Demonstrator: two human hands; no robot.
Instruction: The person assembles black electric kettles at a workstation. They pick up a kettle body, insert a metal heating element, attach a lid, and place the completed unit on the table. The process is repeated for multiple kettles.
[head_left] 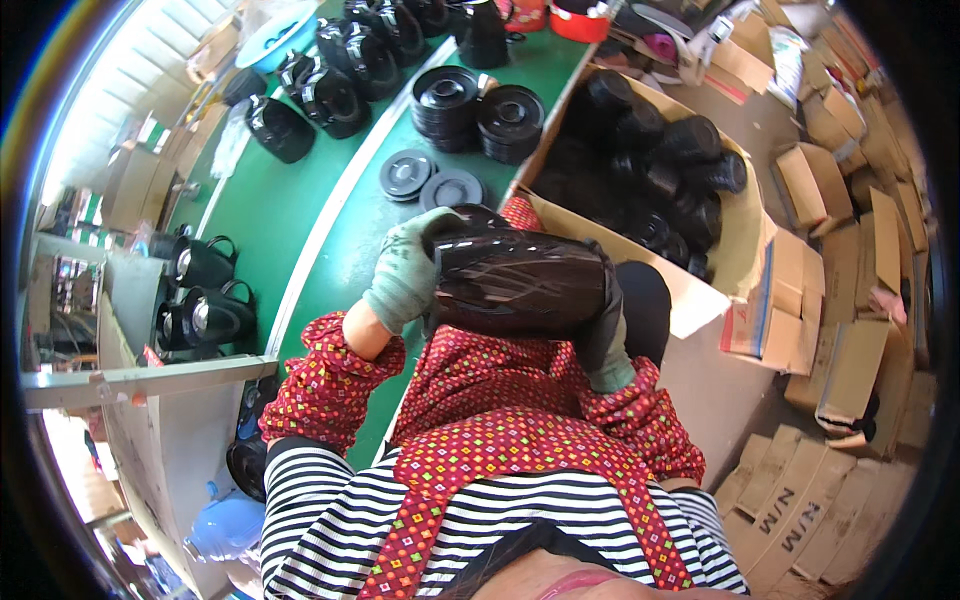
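A glossy black jug [520, 285] lies sideways in front of my chest, held between both hands. My left hand [404, 268], in a pale green work glove, is closed round its left end. At the other end my right hand [608, 345], in a darker grey-green glove, grips the jug; part of those fingers is hidden behind it. Just beyond the jug, two flat black round lids [406, 174] rest on the green table. Farther back are two stacks of black round parts [445, 105].
Several black jugs [345, 75] stand on the green table [330, 210] at the far left, more at the left edge. An open cardboard box [745, 245] of black cylindrical parts is on my right. Cardboard cartons [850, 370] lie beyond it. A blue basin [280, 40] is at the back.
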